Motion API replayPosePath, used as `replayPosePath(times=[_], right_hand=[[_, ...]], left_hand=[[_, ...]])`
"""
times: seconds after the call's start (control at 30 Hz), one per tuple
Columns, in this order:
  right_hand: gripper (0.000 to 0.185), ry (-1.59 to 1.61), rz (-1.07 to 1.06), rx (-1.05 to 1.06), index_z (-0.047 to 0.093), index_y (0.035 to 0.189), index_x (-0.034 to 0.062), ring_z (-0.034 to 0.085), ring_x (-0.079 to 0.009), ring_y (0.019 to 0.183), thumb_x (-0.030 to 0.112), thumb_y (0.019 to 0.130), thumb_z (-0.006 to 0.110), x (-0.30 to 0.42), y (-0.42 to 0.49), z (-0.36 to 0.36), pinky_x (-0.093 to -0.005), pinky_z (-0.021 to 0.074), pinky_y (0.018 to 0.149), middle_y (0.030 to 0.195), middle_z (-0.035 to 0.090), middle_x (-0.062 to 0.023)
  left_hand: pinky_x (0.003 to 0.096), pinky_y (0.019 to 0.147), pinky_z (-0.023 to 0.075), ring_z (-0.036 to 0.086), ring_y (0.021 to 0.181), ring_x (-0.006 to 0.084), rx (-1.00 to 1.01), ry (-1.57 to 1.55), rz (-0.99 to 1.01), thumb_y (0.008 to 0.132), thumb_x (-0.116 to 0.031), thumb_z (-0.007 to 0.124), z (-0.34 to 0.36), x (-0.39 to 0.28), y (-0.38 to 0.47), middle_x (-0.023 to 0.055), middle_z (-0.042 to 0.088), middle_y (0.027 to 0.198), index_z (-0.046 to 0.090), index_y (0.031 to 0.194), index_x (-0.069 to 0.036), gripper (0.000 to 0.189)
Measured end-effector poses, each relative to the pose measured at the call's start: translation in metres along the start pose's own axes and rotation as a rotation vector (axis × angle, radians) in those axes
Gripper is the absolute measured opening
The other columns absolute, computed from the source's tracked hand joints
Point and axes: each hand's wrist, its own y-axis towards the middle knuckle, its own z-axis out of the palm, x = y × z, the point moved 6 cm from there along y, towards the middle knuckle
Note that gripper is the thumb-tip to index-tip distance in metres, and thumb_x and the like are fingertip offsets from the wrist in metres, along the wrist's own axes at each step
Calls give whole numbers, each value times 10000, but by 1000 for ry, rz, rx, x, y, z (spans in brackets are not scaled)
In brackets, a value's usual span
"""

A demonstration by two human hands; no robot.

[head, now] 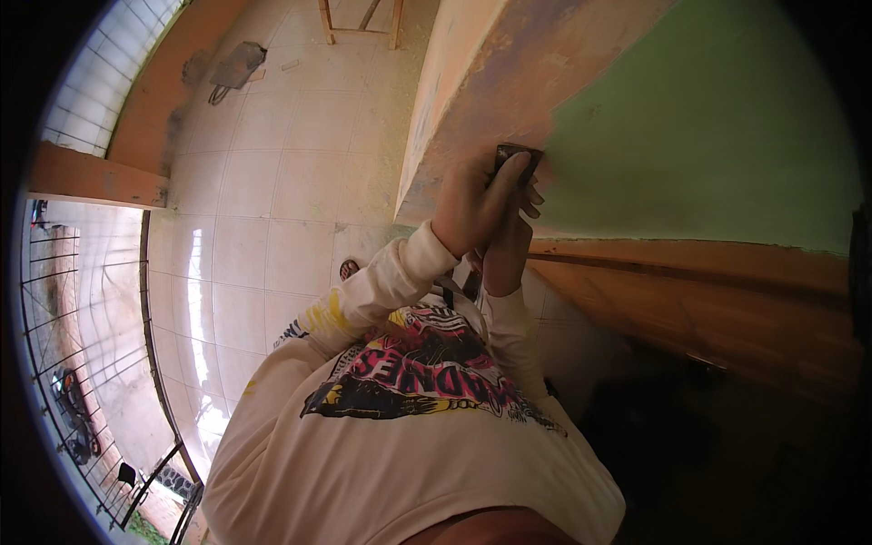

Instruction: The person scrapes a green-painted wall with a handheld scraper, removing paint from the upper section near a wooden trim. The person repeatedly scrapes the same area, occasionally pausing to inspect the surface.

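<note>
My left hand (473, 201) grips a small dark flat hand tool (507, 151), its thumb lying across the tool's face. The tool, whose exact kind I cannot make out, is against the wall where worn, patchy orange paint (507, 88) meets green paint (667, 143). Just below, my right hand (509, 248) is raised close to the left one, and the two overlap. Its fingers are partly hidden, so its hold on the tool is unclear. Both wrists come out of cream sweatshirt sleeves (409, 266).
Pale floor tiles (245, 184) run along the left. A dark grey bag-like item (238, 65) lies there, with wooden furniture legs (361, 30) farther off. An orange ledge (681, 272) juts below the green wall. Metal railing (146, 306) borders the far left. A sandalled foot (349, 268) shows below.
</note>
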Motion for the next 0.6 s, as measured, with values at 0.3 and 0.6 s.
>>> replayPosePath(times=[0.3,0.6], right_hand=[[494,-371,-361,-81,551,1002,-31,466,-86,414,425,1010,361,-3,9,-13,-261,313,349,544,489,-5],[534,156,185,15,565,826,31,413,-69,330,477,1002,330,18,-24,9,-226,270,290,449,428,1]], left_hand=[[295,557,551,662,643,191,-5,-75,-8,987,-161,473,15,-22,-3,155,652,763,574,965,105,286],[324,556,573,662,649,231,-9,-333,-171,1013,-267,419,12,7,-11,168,646,819,553,953,104,399]])
